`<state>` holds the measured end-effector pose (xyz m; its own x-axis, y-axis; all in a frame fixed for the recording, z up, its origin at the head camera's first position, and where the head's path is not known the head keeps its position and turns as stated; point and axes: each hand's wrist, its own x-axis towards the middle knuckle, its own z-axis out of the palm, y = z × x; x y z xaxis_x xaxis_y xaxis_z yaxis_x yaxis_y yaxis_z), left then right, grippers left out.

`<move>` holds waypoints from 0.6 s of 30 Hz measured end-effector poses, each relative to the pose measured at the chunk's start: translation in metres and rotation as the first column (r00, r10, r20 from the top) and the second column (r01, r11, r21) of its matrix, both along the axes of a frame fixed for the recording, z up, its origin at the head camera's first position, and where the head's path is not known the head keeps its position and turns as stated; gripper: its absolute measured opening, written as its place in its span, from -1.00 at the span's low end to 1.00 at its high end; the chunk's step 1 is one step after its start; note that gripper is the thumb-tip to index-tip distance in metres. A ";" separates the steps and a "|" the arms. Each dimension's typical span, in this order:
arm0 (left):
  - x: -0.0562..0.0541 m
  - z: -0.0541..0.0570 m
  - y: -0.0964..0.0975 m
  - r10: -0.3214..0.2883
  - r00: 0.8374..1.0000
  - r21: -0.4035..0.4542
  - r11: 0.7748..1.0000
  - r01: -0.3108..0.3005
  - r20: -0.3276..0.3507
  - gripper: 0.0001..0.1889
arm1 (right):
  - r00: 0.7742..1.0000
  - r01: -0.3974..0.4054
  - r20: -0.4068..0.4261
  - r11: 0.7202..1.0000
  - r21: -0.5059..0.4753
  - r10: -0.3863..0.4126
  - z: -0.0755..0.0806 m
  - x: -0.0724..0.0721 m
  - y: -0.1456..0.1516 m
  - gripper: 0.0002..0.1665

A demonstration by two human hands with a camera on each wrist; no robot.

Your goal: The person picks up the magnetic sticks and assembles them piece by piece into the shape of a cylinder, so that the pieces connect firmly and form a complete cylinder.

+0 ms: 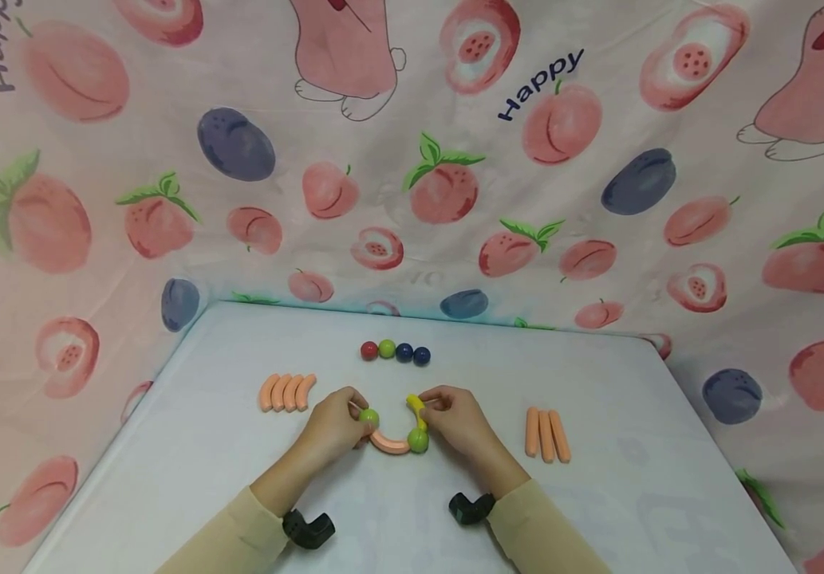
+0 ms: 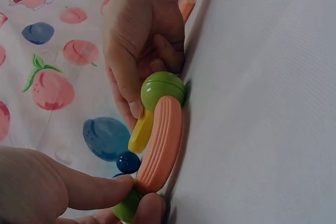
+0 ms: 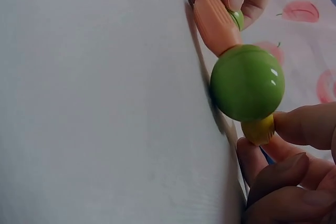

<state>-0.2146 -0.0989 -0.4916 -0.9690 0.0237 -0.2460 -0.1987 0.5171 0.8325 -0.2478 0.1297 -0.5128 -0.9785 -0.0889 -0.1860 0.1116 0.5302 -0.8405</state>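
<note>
Thumb and fingers of my left hand (image 1: 331,421) pinch a green ball (image 1: 369,417) at the left end of a curved orange stick (image 1: 392,446). At the stick's other end sits a second green ball (image 2: 163,91). From that ball a curved yellow stick (image 1: 415,406) runs away toward the table's back, and my right hand (image 1: 460,418) pinches it. Together the pieces form an open U shape low over the white table. In the right wrist view the second green ball (image 3: 247,83) hides part of the yellow stick (image 3: 258,129).
Behind the hands, a red ball (image 1: 369,351), a green ball (image 1: 387,348) and two blue balls (image 1: 413,354) stand in a row. Several curved orange sticks (image 1: 287,393) lie left, three straight orange sticks (image 1: 546,435) right. A fruit-print cloth (image 1: 412,263) hangs behind the white table (image 1: 627,510).
</note>
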 end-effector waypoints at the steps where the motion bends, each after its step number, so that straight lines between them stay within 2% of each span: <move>1: 0.000 0.000 0.000 -0.003 1.000 0.002 1.000 0.003 0.004 -0.67 | 1.000 0.007 0.000 1.000 0.002 -0.007 0.000 -0.001 0.000 -0.75; 5: 0.001 0.001 -0.002 -0.028 0.999 0.011 1.000 0.028 0.032 -0.71 | 1.000 0.017 -0.003 1.000 0.003 -0.017 -0.002 -0.003 -0.001 -0.75; 10: -0.004 0.005 -0.008 -0.044 0.999 -0.044 0.998 0.045 0.029 -0.75 | 1.000 0.021 -0.011 1.000 -0.005 -0.021 -0.005 -0.007 -0.001 -0.75; 13: -0.015 0.008 -0.012 -0.026 1.000 -0.090 0.996 0.024 -0.017 -0.74 | 1.000 0.018 -0.017 1.000 -0.007 -0.018 -0.006 -0.007 -0.001 -0.76; 18: -0.039 0.013 -0.015 0.019 0.993 -0.130 0.991 -0.033 -0.112 -0.67 | 0.999 0.014 -0.028 1.000 -0.016 -0.015 -0.007 -0.008 0.000 -0.76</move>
